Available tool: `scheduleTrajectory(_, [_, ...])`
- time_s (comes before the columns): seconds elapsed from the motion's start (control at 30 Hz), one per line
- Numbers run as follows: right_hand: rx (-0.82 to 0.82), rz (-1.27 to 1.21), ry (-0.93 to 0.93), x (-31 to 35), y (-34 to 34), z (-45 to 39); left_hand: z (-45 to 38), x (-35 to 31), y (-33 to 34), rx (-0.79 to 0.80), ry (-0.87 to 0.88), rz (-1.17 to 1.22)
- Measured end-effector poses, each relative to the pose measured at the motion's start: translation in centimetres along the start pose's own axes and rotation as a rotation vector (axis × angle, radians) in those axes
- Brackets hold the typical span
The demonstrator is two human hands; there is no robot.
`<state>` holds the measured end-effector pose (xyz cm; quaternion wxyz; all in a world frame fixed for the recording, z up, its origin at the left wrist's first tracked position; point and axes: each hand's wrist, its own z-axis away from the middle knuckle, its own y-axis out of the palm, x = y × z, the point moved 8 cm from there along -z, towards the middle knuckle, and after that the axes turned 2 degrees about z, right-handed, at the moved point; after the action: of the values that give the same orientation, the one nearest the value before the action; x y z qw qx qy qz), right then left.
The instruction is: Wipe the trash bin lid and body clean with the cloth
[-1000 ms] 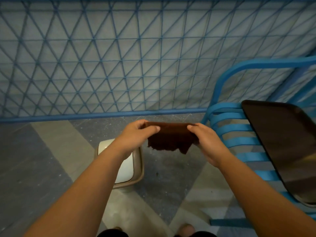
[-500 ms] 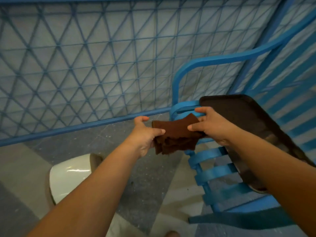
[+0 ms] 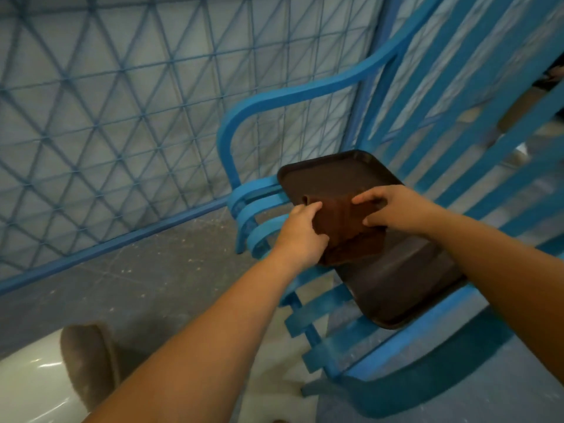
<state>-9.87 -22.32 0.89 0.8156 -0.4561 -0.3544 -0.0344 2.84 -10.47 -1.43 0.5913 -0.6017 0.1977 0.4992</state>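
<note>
Since the earlier frames, the cloth (image 3: 345, 230) has been carried away from the space above the floor and is now held over the dark tray (image 3: 396, 288) that lies on the blue slatted chair (image 3: 293, 96). The view has swung to the right with it, so that the trash bin (image 3: 33, 374) is pushed into the lower left corner, well apart from both hands.

The cloth is pinched at its left edge by the left hand (image 3: 300, 236), with the thumb laid on top. Its right side is pressed by the fingertips of the right hand (image 3: 393, 209). Whether the cloth already rests on the tray or is held just above it cannot be told.

From this it is judged that the cloth is being folded or laid out on the tray, not applied to the bin; no wiping of the lid or body is under way at this moment.

Only part of the bin is seen: a glossy, cream-coloured curved surface with a bright highlight, and a brownish rim or body beside it. No dirt can be made out on it at this blur. The cloth is dark reddish-brown, soft, and lies in folded layers.
</note>
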Motion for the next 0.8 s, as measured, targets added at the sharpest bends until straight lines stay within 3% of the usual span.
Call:
scheduleTrajectory(0.2, [-0.049, 0.218, 0.052, -3.7, -0.5, -1.9, -1.0, 0.3, 5.7, 0.128, 0.013, -0.137])
scheduleTrajectory(0.33, [0.000, 0.399, 0.086, -4.7, 0.0, -2.9, -1.6, 1.1, 6.8, 0.156, 0.022, -0.526])
scheduleTrajectory(0.4, [0.018, 0.530, 0.092, -5.0, 0.2, -3.3, -1.4, 1.5, 6.6, 0.131, -0.004, -0.593])
scheduleTrajectory(0.5, [0.058, 0.583, 0.070, -4.8, 1.0, -3.7, -1.1, 0.8, 6.7, 0.075, 0.126, -0.654])
scheduleTrajectory(0.63, [0.251, 0.677, 0.090, -5.5, 3.7, -3.7, -1.0, 1.4, 8.7, 0.261, 0.189, -0.830])
scheduleTrajectory(0.8, [0.514, 0.794, 0.155, -6.5, 5.4, -3.3, -0.8, 2.4, 9.0, 0.324, 0.142, -0.955])
